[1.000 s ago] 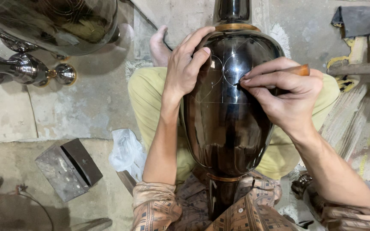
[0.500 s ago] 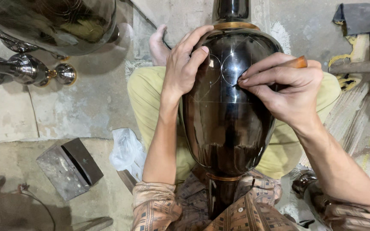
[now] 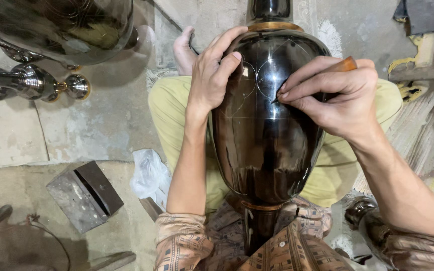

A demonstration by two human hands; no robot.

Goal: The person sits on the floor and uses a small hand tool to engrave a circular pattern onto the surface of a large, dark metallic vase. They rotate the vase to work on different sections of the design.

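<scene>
Head view: vase (image 3: 264,150) lies across the lap, neck at 12 o'clock, base toward the body. Left hand (image 3: 212,75) is spread flat on its upper left shoulder, fingers open, bracing. Right hand (image 3: 337,95) has its fingers pinched shut on a scriber (image 3: 345,64), wooden handle end showing, tip on the scratched circle. Best practice, I'd judge: keep the brace firm, light pressure, follow the marked lines. Vase is dark, glossy, egg-shaped, brass bands at neck and foot, thin layout lines and two circles up top.
</scene>
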